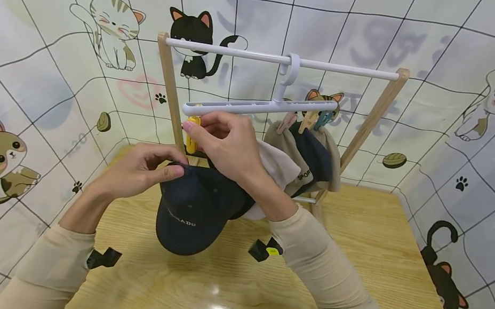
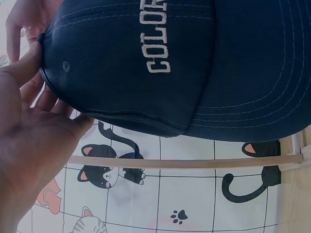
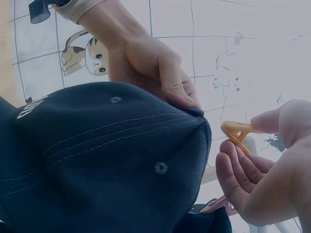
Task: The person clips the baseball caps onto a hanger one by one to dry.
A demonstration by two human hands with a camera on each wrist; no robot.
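Observation:
A dark navy baseball cap (image 1: 191, 216) with raised light lettering hangs from my left hand (image 1: 143, 170), whose thumb and fingers pinch the fabric by the crown's top button. In the left wrist view the cap (image 2: 121, 63) fills the upper part, brim to the right. My right hand (image 1: 234, 147) pinches a yellow clothespin (image 1: 192, 137) just under the left end of a pale hanger bar (image 1: 235, 106). The right wrist view has the yellow clothespin (image 3: 238, 133) between thumb and fingers, beside the cap's crown and apart from it.
The hanger hooks over a white rail (image 1: 339, 68) on a wooden-sided rack. At its right end, pink, tan and blue clothespins (image 1: 308, 121) hold a beige-and-navy cap (image 1: 312, 159). A pale cloth item (image 1: 279, 162) hangs behind my right wrist. Below lies a wood-grain table (image 1: 157, 291).

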